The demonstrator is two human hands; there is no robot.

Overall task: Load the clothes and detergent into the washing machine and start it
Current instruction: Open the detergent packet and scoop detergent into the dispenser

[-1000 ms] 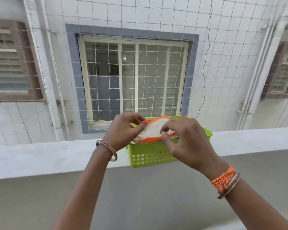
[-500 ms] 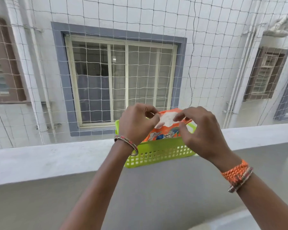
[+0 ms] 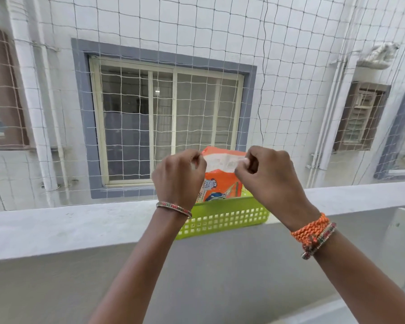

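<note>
An orange detergent packet [image 3: 222, 181] stands upright in a lime-green perforated basket [image 3: 229, 218] on the grey balcony ledge. My left hand [image 3: 179, 177] pinches the packet's top left corner. My right hand [image 3: 269, 176] pinches the top right corner. The packet's white upper band is stretched between the two hands. The packet's lower part is hidden inside the basket. No washing machine or clothes are in view.
The grey parapet ledge [image 3: 80, 225] runs across the view at chest height. A white safety net [image 3: 197, 90] hangs behind it, with a neighbouring building's window [image 3: 166, 120] beyond. A white panel edge [image 3: 402, 242] shows at the lower right.
The packet went from lying tilted on the basket to standing upright. Both hands rose with it and moved apart to its top corners.
</note>
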